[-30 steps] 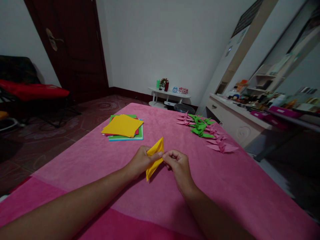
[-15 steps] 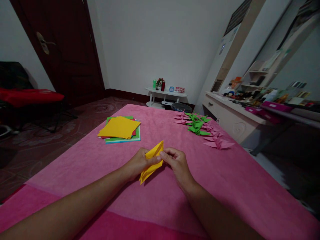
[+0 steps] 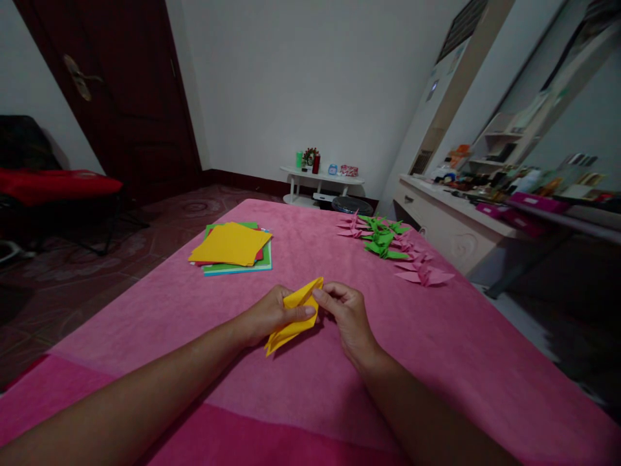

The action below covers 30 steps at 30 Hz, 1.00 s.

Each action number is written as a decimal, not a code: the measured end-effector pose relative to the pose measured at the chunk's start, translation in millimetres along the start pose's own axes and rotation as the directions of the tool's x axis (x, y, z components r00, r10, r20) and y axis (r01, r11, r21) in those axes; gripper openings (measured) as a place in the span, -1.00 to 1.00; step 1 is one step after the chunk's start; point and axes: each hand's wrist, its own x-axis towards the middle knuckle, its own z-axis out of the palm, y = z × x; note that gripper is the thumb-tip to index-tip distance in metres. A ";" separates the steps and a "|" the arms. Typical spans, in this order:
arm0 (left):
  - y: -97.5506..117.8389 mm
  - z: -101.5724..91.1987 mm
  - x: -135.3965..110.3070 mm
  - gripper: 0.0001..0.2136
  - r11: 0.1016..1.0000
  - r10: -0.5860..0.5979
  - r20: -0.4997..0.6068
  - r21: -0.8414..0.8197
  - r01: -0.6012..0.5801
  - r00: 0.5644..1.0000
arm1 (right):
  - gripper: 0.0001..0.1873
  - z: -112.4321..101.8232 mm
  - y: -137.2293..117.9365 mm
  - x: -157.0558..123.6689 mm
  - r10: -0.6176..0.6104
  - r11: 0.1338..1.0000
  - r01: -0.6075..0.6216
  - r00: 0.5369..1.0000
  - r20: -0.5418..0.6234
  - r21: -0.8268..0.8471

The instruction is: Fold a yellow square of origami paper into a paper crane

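Note:
A folded piece of yellow origami paper (image 3: pixel 294 331) is held between my hands, slanting up to the right above the pink cloth. My left hand (image 3: pixel 274 315) is closed on its left side, thumb lying across the front. With thumb and fingers, my right hand (image 3: pixel 345 310) pinches the upper right edge near the top corner. The fingers behind the paper are partly hidden. Beyond my left hand lies a stack of coloured paper sheets (image 3: pixel 230 244), yellow on top with red, green and blue edges below. Folded green paper cranes (image 3: pixel 381 244) and pink paper cranes (image 3: pixel 425 275) sit to the right.
The pink cloth (image 3: pixel 160 330) covers the surface in front of me. A white dresser (image 3: pixel 451 217) crowded with bottles and boxes stands at the right. By the far wall is a low white table (image 3: pixel 323 176). A red chair (image 3: pixel 58 188) stands at the left.
The yellow paper has tilted a little further to the right, its top corner shifting right. My right hand has moved slightly right and stays pinched on the edge; the left keeps its hold.

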 end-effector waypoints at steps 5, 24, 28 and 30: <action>0.7 4.6 1.4 -0.65 0.998 0.045 -0.078 -0.045 -0.048 0.996 | -0.72 1.0 -0.8 1.5 -0.005 1.000 0.005 1.000 -0.009 0.014; 0.3 10.9 9.2 -0.67 0.965 0.257 -0.455 0.071 -0.253 0.852 | -0.69 8.3 3.6 -1.8 0.038 0.989 -0.019 0.991 0.130 -0.145; -0.9 11.8 9.3 -0.69 0.967 0.239 -0.432 0.024 -0.254 0.870 | -0.70 7.3 4.7 -0.5 0.060 0.992 -0.044 0.990 0.129 -0.120; -0.7 12.2 9.4 -0.69 0.970 0.223 -0.434 0.009 -0.244 0.873 | -0.71 7.4 4.7 -0.3 0.069 0.991 -0.054 0.990 0.126 -0.123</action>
